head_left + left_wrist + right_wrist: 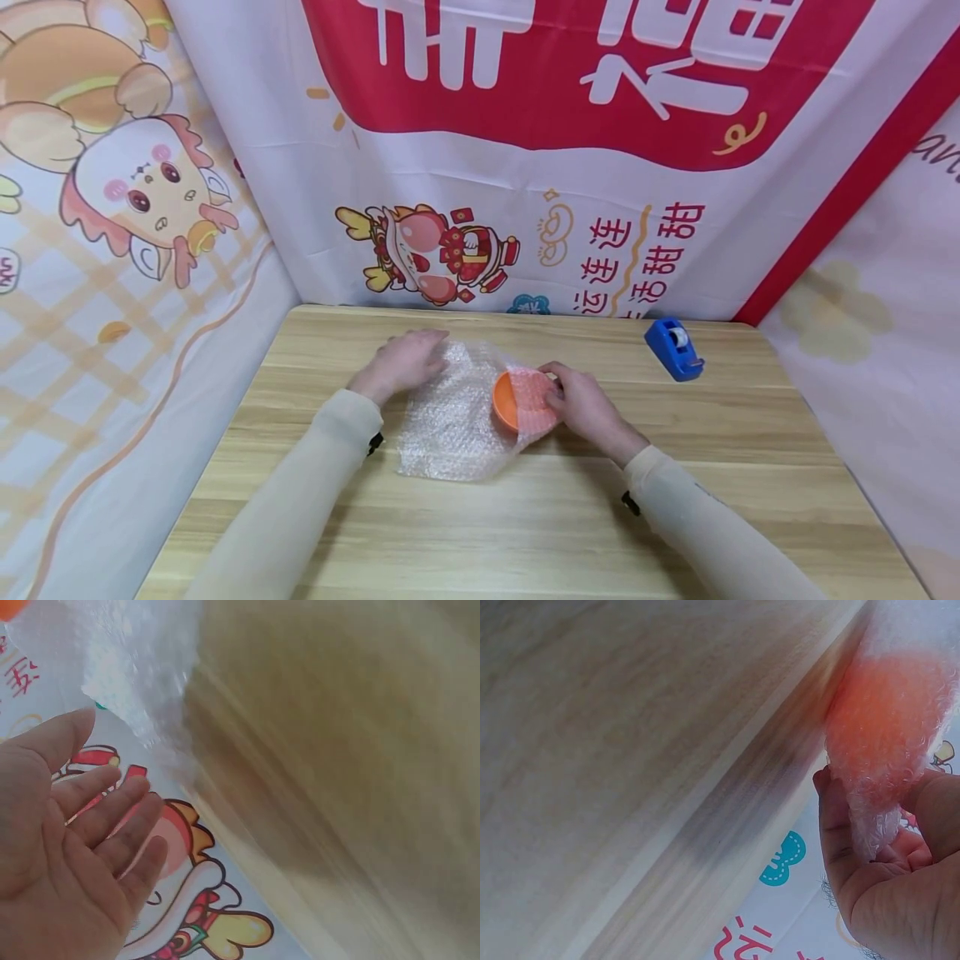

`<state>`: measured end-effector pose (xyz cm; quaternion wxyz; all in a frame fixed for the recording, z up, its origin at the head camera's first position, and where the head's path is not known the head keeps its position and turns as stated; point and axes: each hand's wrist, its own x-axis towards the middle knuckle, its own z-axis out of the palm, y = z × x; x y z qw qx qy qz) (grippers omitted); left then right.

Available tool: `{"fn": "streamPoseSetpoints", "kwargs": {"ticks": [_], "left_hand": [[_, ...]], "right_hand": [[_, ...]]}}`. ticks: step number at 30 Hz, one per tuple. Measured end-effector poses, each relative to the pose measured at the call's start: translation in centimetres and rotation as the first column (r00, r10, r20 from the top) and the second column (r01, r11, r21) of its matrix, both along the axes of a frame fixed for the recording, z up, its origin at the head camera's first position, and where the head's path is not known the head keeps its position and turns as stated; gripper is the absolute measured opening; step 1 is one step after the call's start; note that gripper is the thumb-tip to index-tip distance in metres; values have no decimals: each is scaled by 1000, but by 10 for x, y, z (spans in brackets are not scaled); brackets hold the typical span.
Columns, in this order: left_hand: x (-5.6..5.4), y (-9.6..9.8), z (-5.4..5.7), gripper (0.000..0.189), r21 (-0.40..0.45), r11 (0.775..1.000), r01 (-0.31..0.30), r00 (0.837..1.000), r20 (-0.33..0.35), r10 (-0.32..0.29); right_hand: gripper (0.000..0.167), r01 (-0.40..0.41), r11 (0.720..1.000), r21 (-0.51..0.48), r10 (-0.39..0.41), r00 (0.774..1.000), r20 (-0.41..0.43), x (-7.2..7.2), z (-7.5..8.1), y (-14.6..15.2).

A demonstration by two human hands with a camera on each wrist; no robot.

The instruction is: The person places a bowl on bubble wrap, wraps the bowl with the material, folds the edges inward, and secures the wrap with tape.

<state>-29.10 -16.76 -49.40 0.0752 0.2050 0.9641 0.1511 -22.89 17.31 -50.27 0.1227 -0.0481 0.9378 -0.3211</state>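
An orange bowl [505,402] lies on a sheet of bubble wrap [450,425], with the right part of the sheet folded over it. My right hand [588,404] grips the folded wrap and the bowl at their right side. In the right wrist view, the fingers and thumb of that hand [885,855] curl round a gathered end of the bubble wrap [877,817], the orange showing through it. At the sheet's upper left edge is my left hand [405,362]. Its fingers are loosely extended in the left wrist view, beside the wrap [142,667], with nothing in the palm.
A blue tape dispenser [675,350] with a roll of tape stands at the back right of the wooden table [510,533]. Printed cloth [525,192] hangs right behind the table's back edge, and more cloth borders it on the left and right.
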Motion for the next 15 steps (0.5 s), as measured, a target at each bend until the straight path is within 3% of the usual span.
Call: {"fn": "streamPoseSetpoints", "kwargs": {"ticks": [5, 15], "left_hand": [[-7, -7, -2, 72, 4, 1000, -16, 998, 53, 16], [-8, -10, 0, 68, 16, 1000, -27, 996, 89, 25]], "right_hand": [[46, 6, 1000, 1, -6, 1000, 5, -1, -1, 0], [47, 17, 1000, 20, -17, 1000, 6, 0, 1, -2]]}}
